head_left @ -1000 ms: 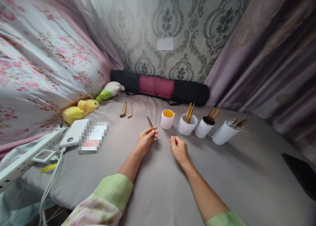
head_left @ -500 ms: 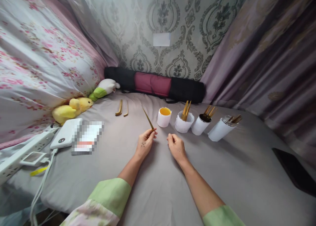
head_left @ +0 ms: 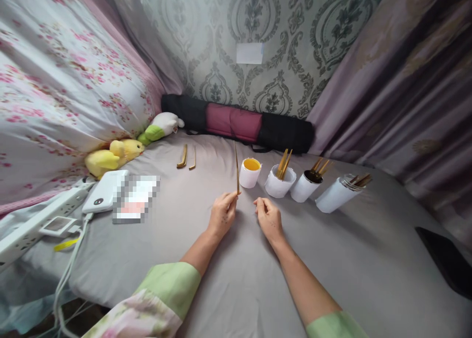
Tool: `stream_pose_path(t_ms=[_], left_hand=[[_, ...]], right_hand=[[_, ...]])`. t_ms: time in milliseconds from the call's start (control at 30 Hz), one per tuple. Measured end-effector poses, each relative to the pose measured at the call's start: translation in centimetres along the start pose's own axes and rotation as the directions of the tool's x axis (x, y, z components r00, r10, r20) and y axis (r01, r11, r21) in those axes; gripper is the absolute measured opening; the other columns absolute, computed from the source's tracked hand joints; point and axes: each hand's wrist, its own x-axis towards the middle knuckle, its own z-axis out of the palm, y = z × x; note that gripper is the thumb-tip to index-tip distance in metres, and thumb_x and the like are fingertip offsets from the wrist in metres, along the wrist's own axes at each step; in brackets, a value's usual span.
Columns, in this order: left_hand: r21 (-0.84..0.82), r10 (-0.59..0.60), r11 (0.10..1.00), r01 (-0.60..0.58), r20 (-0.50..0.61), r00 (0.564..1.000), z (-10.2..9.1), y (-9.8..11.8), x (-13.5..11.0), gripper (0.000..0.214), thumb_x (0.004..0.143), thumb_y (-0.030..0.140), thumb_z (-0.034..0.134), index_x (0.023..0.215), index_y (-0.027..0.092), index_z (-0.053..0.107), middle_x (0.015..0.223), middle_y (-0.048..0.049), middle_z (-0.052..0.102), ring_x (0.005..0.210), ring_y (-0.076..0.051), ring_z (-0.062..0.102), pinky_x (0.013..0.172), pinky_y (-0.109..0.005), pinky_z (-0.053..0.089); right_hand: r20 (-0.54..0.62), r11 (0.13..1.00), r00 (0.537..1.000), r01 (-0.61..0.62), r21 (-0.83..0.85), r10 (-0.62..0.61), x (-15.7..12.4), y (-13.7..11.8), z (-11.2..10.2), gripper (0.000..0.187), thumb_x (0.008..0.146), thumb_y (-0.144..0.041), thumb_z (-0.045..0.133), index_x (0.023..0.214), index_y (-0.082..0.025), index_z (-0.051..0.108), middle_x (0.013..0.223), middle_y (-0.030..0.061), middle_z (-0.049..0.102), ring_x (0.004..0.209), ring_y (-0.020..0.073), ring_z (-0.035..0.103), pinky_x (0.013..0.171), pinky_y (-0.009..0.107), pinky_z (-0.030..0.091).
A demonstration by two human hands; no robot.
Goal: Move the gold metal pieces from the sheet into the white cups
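Note:
In the head view my left hand (head_left: 223,214) is closed in a pinch on the lower end of a thin gold-coloured stick (head_left: 236,168). The stick points up and away, just left of a small white-wrapped cup (head_left: 250,177) with a yellow inside. To the right, my right hand (head_left: 270,219) hovers over the sheet with its fingers curled together; nothing shows in them. Beyond it stand a wider white cup (head_left: 279,185) and a dark-lined white cup (head_left: 304,190), both with gold-coloured sticks. A tilted white-wrapped jar (head_left: 335,196) holds brownish sticks.
Bent gold-coloured rods (head_left: 183,157) lie at the back left. Beside a power bank (head_left: 105,193) are a blurred-out item (head_left: 135,200) and a power strip (head_left: 44,225). Plush toys (head_left: 114,158) and a long black-and-maroon bag (head_left: 234,123) line the back. A dark flat object (head_left: 442,259) lies right.
The stick in my left hand has swung from leaning left to nearly straight. My right hand stays curled. The whole view has shifted slightly.

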Motion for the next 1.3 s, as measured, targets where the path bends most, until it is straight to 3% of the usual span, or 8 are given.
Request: stream_pose_path(t_ms=[233, 500, 867, 1300], left_hand=[[0.342, 0.118, 0.929, -0.139, 0.082, 0.990, 0.1, -0.7, -0.3, 0.032, 0.087, 0.023, 0.038, 0.110, 0.024, 0.059, 0.098, -0.0093, 0.061, 0.092, -0.020, 0.051, 0.085, -0.032, 0.031], [0.500, 0.212, 0.827, -0.258, 0.148, 0.966, 0.1, -0.5, -0.5, 0.035, 0.088, 0.019, 0.034, 0.114, 0.023, 0.056, 0.098, -0.0089, 0.061, 0.089, -0.019, 0.050, 0.080, -0.032, 0.031], [0.581, 0.276, 0.712, -0.394, 0.285, 0.918, 0.2, 0.4, -0.6, 0.035, 0.087, 0.018, 0.036, 0.116, 0.024, 0.055, 0.098, -0.0086, 0.058, 0.089, -0.019, 0.048, 0.082, -0.034, 0.031], [0.636, 0.253, 0.644, -0.425, 0.348, 0.903, 0.2, 0.8, -0.7, 0.034, 0.087, 0.019, 0.037, 0.116, 0.022, 0.053, 0.100, -0.0091, 0.058, 0.090, -0.020, 0.047, 0.080, -0.034, 0.029]], right_hand=[[-0.045, 0.998, 0.998, 0.034, 0.057, -0.031, -0.2, -0.2, 0.0, 0.036, 0.085, -0.042, 0.036, 0.091, -0.015, 0.059, 0.067, 0.0026, 0.057, 0.059, 0.0119, 0.053, 0.054, 0.021, 0.041], [-0.090, 0.989, 0.993, 0.085, 0.118, -0.075, -0.4, -0.6, -0.1, 0.032, 0.084, -0.038, 0.041, 0.097, -0.015, 0.059, 0.075, 0.0043, 0.059, 0.065, 0.0126, 0.055, 0.060, 0.023, 0.045], [-0.121, 0.977, 0.988, 0.117, 0.177, -0.097, -0.7, -1.0, 0.2, 0.034, 0.081, -0.039, 0.048, 0.102, -0.015, 0.056, 0.084, 0.0063, 0.061, 0.068, 0.0129, 0.057, 0.057, 0.023, 0.046], [-0.114, 0.971, 0.992, 0.080, 0.226, -0.055, -0.6, -1.2, 0.1, 0.034, 0.082, -0.042, 0.047, 0.100, -0.014, 0.056, 0.082, 0.0060, 0.061, 0.068, 0.0131, 0.057, 0.058, 0.023, 0.046]])
